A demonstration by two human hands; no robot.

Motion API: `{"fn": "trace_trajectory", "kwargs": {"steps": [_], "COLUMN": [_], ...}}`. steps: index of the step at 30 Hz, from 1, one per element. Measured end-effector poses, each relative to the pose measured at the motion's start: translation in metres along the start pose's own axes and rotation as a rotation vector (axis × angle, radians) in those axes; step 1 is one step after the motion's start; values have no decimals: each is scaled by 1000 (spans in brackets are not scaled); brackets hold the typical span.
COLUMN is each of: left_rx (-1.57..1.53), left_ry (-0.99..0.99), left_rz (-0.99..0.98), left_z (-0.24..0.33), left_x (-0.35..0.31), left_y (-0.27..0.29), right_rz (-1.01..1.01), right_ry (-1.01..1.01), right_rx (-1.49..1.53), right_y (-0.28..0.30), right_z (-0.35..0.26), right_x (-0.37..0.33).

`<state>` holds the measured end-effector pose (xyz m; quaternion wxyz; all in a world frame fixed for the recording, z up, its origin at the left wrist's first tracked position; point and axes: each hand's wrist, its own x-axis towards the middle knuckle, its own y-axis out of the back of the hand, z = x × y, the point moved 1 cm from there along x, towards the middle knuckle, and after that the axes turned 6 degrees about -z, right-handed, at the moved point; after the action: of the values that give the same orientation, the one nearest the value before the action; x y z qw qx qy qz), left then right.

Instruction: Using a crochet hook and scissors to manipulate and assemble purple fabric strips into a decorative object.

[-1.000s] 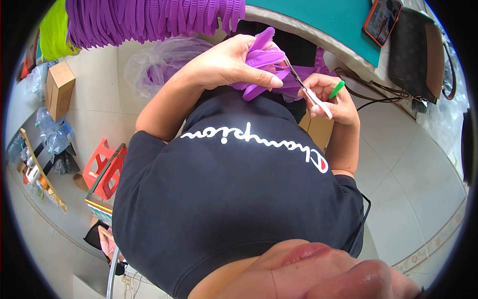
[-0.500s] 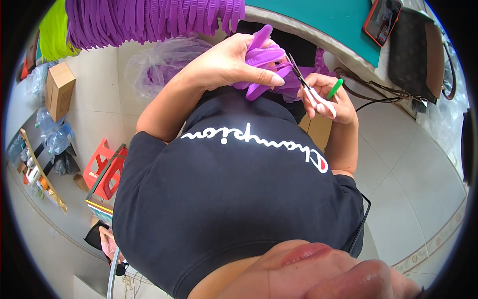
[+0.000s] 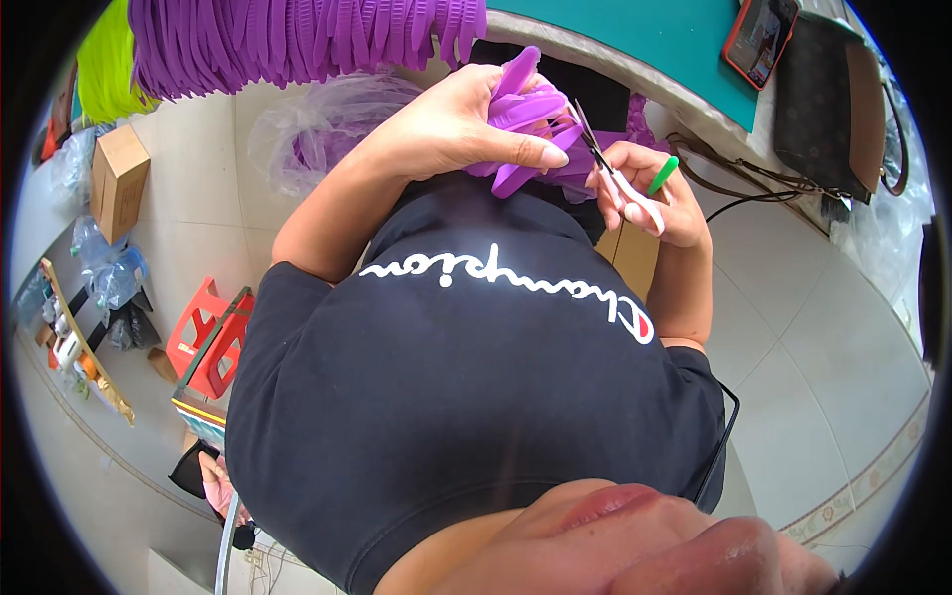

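My left hand is closed around several glossy purple rubber straps, which fan out past the thumb and fingers. Close beside it, my right hand grips small scissors with pale pink handles. Their dark, slim blades point up and left, with the tips right at the straps; whether they touch a strap I cannot tell. A green rod-like handle sticks out from the same right hand, and the rest of that tool is hidden.
A thick row of purple ribbed straps sits at the far left, beside lime-green ones. On the teal table top are a phone and a dark bag. A clear plastic bag lies below. A red stool stands left.
The scissors and right hand have shifted slightly left, and the blade tips are a little higher beside the straps. My left hand has hardly moved and keeps its hold.
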<state>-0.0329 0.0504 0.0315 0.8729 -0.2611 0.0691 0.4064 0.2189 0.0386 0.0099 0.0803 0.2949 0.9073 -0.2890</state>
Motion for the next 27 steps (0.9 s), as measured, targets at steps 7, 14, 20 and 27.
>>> {"fn": "trace_trajectory", "kwargs": {"steps": [7, 14, 20, 27], "left_rx": [3, 2, 0, -21], "left_ry": [6, 1, -16, 1], "left_rz": [-7, -2, 8, -15], "left_z": [0, -1, -4, -4], "left_x": [0, 0, 1, 0], "left_y": [0, 1, 1, 3], "right_rz": [-9, 45, 23, -39], "right_ry": [9, -45, -28, -23], "right_rx": [34, -35, 105, 126], "right_y": [1, -4, -2, 3], "right_z": [1, -5, -5, -1], "right_x": [0, 1, 1, 2]}}
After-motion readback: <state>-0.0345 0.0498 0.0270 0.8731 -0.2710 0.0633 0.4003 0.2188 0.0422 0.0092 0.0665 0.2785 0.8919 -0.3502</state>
